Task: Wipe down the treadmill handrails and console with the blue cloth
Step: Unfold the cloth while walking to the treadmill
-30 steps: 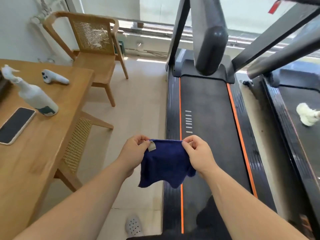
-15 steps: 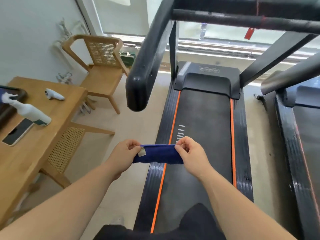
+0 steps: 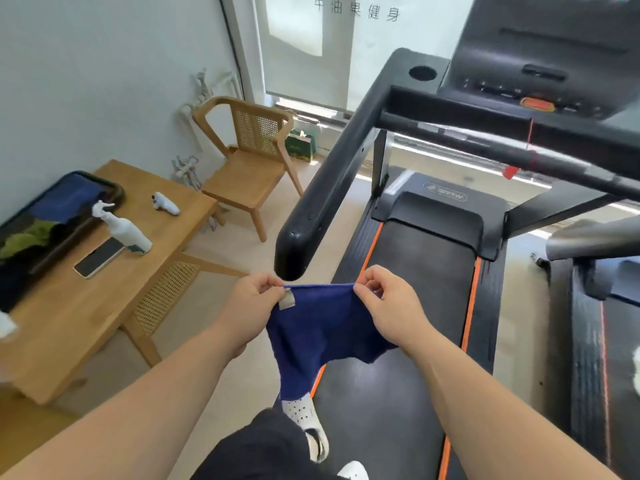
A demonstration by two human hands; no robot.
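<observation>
The blue cloth hangs spread between both hands, a small grey tag at its top left corner. My left hand pinches that corner and my right hand pinches the top right corner. Just beyond the cloth's top edge is the rounded end of the treadmill's black left handrail, which runs up to the console at the upper right. A black crossbar with a red safety tag spans below the console. The right handrail is out of frame.
A wooden table at left carries a white spray bottle, a phone, a white controller and a dark tray of cloths. A wooden chair stands behind. The treadmill belt lies below; a second treadmill is right.
The view has tilted up, bringing the console into sight. The cloth, held bunched half a second ago, now hangs open again between both hands, closer to the left handrail's end.
</observation>
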